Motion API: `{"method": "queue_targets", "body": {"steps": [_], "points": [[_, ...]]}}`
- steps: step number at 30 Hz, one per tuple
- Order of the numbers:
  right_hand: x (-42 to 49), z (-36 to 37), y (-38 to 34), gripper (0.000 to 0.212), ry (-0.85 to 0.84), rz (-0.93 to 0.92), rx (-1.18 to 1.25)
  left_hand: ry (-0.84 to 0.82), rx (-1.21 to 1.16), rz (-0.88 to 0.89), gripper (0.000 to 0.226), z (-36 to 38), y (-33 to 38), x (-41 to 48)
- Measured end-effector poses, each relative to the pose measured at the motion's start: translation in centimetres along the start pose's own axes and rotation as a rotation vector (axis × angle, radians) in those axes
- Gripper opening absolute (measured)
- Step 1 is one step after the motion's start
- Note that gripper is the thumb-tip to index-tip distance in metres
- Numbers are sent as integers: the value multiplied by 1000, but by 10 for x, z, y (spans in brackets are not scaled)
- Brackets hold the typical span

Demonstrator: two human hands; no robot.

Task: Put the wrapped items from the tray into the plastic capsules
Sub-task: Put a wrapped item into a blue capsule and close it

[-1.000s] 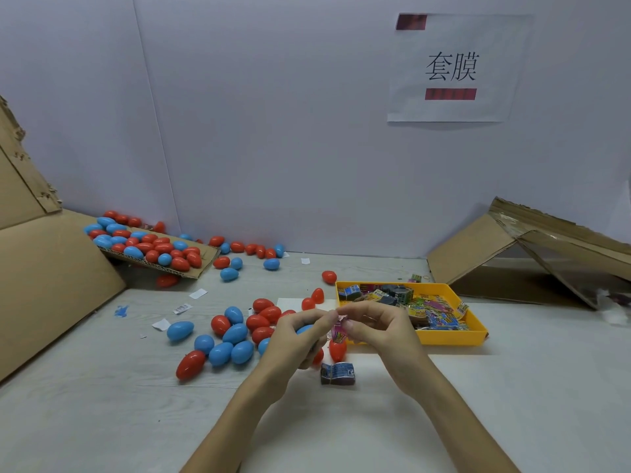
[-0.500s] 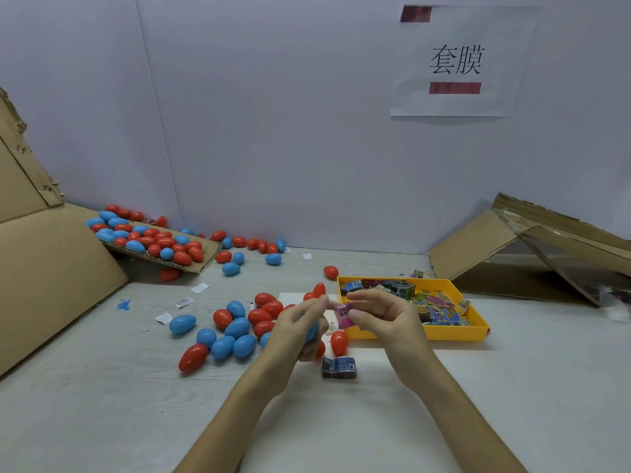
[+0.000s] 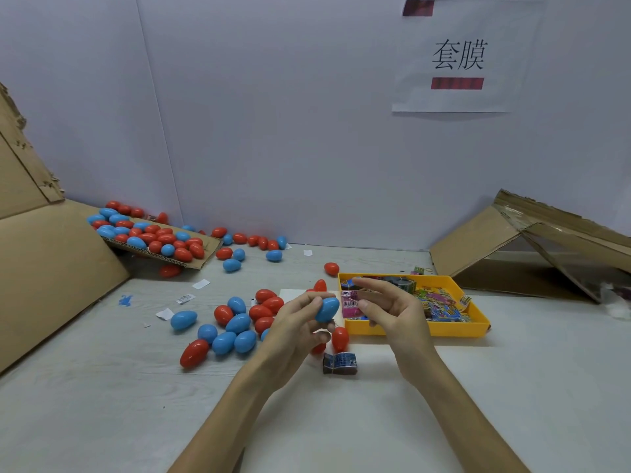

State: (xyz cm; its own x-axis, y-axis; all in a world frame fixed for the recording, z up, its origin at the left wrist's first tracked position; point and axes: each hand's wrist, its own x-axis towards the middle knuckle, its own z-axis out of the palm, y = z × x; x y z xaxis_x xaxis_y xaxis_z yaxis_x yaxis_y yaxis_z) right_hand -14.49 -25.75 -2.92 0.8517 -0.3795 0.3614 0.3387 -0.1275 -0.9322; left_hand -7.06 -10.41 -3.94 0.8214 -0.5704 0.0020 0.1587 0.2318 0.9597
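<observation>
Gripping blue capsule (image 3: 326, 309) in left hand (image 3: 296, 324), pinching pink packet (image 3: 349, 303) in right hand (image 3: 391, 310), at nine o'clock of yellow tray (image 3: 444, 330).

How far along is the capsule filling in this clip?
Done: closed red and blue capsules lie in a cluster on the table, though whether they are filled cannot be told. In hand: the left hand holds a blue capsule, and the right hand pinches a pink wrapped item beside it. Left: the yellow tray holds many wrapped items, and a dark wrapped item lies on the table.
</observation>
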Motion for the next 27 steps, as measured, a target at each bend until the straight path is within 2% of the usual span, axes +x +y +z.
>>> {"method": "queue_targets", "body": {"steps": [3, 11, 15, 23, 27], "points": [[-1, 0, -1, 34, -23, -19, 5, -30, 7, 18, 28, 1, 0, -3], [-3, 3, -1, 37, -56, -74, -63, -26, 45, 41, 31, 2, -1, -4], [-4, 3, 0, 31, -49, -90, -124, -29, 60, 55, 31, 1, -3, -4], [-4, 5, -2, 17, -17, -130, -123, 92, 106, 81, 27, 1, -5, -1], [-4, 6, 0, 18, -22, -117, -137, 95, 115, 85, 36, 1, -4, -1]]}}
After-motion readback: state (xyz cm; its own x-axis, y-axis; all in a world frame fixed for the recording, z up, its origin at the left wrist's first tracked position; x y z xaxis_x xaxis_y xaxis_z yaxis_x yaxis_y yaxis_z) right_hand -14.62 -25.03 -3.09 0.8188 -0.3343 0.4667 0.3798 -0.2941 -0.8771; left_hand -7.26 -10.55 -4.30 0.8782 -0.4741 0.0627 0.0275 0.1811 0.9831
